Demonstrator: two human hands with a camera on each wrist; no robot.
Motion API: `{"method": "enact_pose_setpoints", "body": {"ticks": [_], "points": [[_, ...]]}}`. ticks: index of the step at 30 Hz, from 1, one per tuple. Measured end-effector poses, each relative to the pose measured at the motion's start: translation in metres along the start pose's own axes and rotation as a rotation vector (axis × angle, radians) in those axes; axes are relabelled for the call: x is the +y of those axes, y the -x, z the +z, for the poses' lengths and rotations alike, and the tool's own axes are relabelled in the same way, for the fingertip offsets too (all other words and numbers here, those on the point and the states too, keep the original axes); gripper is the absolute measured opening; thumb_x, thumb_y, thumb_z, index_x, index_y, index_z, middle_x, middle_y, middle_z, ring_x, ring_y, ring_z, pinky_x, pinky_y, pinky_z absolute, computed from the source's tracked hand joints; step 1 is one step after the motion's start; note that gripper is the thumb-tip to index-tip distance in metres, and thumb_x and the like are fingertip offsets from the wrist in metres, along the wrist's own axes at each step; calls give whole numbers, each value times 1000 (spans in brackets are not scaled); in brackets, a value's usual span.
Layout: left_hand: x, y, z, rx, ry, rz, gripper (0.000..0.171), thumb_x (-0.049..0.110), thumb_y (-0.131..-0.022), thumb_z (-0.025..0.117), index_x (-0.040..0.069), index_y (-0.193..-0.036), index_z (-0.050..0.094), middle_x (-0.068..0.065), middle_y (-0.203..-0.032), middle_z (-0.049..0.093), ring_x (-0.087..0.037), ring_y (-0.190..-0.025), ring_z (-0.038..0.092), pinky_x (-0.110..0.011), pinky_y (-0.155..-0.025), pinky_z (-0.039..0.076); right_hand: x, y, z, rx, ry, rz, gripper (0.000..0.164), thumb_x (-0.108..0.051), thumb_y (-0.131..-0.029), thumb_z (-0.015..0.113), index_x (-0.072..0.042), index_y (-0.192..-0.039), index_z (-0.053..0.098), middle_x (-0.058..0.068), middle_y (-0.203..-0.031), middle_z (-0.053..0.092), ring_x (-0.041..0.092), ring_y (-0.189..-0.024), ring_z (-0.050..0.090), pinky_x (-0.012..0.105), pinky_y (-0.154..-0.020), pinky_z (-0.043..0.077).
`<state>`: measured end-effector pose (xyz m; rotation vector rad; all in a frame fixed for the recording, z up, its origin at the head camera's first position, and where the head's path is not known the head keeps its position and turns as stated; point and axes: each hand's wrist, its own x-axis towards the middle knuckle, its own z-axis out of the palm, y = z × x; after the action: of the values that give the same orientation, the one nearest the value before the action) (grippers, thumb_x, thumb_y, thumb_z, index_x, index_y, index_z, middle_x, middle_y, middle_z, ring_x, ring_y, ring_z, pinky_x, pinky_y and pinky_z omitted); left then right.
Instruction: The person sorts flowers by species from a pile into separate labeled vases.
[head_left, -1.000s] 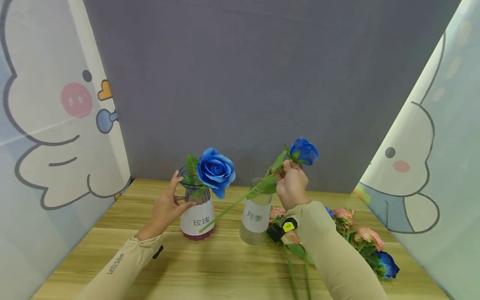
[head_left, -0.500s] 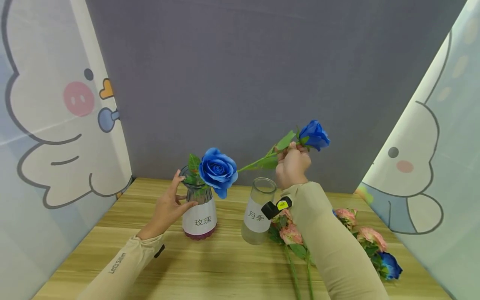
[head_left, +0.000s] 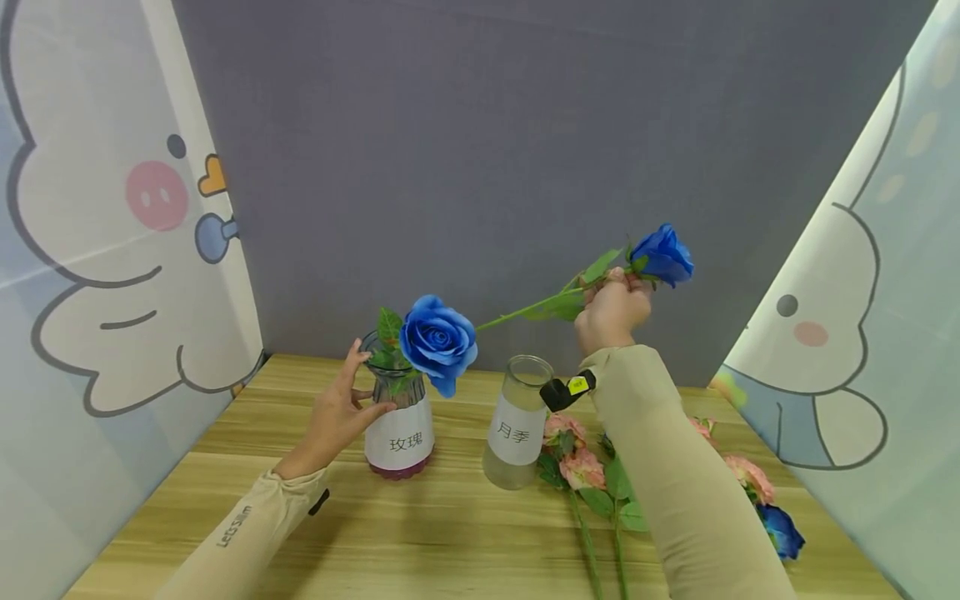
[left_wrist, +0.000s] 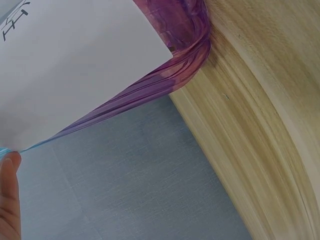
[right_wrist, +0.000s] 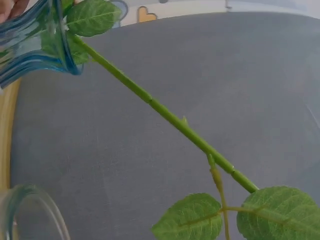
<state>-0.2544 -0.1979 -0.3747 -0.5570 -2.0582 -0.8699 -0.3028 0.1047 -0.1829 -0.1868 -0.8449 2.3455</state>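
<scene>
My left hand (head_left: 335,421) holds a fluted glass vase (head_left: 400,442) at its neck, fingers at the rim and thumb on the front. This vase has a white label and a purple base. In it stands a blue rose (head_left: 439,337) that leans right. My right hand (head_left: 615,310) pinches a second blue rose (head_left: 662,255) just below the bloom. Its green stem (right_wrist: 170,116) slants down-left to the vase's mouth; in the head view the first bloom hides the lower end. Between the hands stands a clear glass vase (head_left: 512,437), also labelled.
Pink flowers (head_left: 582,468) with long green stems lie on the wooden table (head_left: 450,542) right of the clear vase. More pink flowers (head_left: 750,477) and a dark blue flower (head_left: 782,531) lie farther right, partly behind my right sleeve. A grey backdrop (head_left: 480,167) closes off the back.
My right hand has moved up and right with the rose, and its stem's lower end has gone from before the vase's label to behind the first bloom. My left hand stays on the vase.
</scene>
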Motion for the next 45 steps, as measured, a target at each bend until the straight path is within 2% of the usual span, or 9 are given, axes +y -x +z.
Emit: {"method": "enact_pose_setpoints", "body": {"ticks": [4, 12, 17, 21, 25, 30, 38, 41, 45], "points": [[1, -1, -1, -4, 0, -8, 94, -3, -61, 87, -3, -139, 34, -33, -140, 39, -30, -68, 69, -29, -49, 52, 2, 9, 10, -52, 45, -53, 7, -11, -100, 47, -6, -94, 47, 3, -80, 44, 12, -56, 37, 21, -49, 32], [1, -2, -1, -3, -11, -7, 97, -2, -61, 87, -3, -141, 33, -34, -138, 42, -31, -68, 69, -31, -50, 53, 11, 27, 24, -112, 123, -106, 16, -7, -99, 49, -8, -84, 44, 1, -78, 45, 11, -58, 37, 23, -51, 31], [2, -1, -1, -4, -11, 3, 95, -2, -61, 87, -3, -140, 34, -33, -141, 38, -30, -68, 69, -29, -49, 52, 11, 35, 32, -188, 126, -155, 17, -3, -99, 49, -9, -84, 42, 1, -76, 43, 9, -56, 34, 21, -49, 28], [1, 0, -1, -5, -4, 14, 95, -3, -60, 87, -4, -140, 34, -34, -141, 38, -30, -68, 69, -29, -49, 52, 9, 41, 39, -284, 141, -208, 22, 2, -97, 50, -9, -81, 40, 3, -75, 46, 10, -60, 44, 18, -48, 31], [0, 0, -1, 1, -8, 14, 94, -3, -61, 87, -5, -139, 35, -33, -141, 37, -30, -68, 69, -29, -49, 52, 9, 50, 46, -358, 174, -249, 19, 6, -95, 53, -7, -82, 45, 3, -71, 51, 12, -64, 54, 18, -49, 39], [1, 0, -1, 0, -14, 12, 94, -2, -60, 87, -5, -139, 35, -34, -140, 39, -30, -67, 69, -29, -48, 52, 8, 58, 52, -356, 147, -274, 18, 5, -93, 56, -7, -84, 48, 1, -68, 53, 10, -62, 54, 20, -50, 41], [2, 0, 0, -30, -6, -40, 97, -1, -63, 87, -3, -143, 31, -33, -139, 41, -30, -71, 69, -30, -50, 52, 10, 62, 55, -394, 172, -299, 23, 8, -93, 55, -9, -80, 46, 1, -68, 53, 9, -60, 54, 18, -48, 39], [2, -1, -1, -27, -21, -36, 97, 0, -62, 87, -4, -142, 32, -33, -140, 40, -30, -70, 69, -30, -50, 52, 10, 62, 57, -400, 175, -350, 20, 7, -94, 54, -8, -84, 46, 1, -71, 52, 10, -60, 53, 19, -48, 37], [1, -1, -2, -17, -25, -20, 96, 0, -61, 88, -5, -140, 33, -33, -141, 39, -29, -69, 69, -30, -49, 51, 12, 65, 61, -406, 180, -356, 19, 4, -93, 56, -8, -84, 45, 2, -72, 53, 9, -60, 53, 19, -48, 38]]}}
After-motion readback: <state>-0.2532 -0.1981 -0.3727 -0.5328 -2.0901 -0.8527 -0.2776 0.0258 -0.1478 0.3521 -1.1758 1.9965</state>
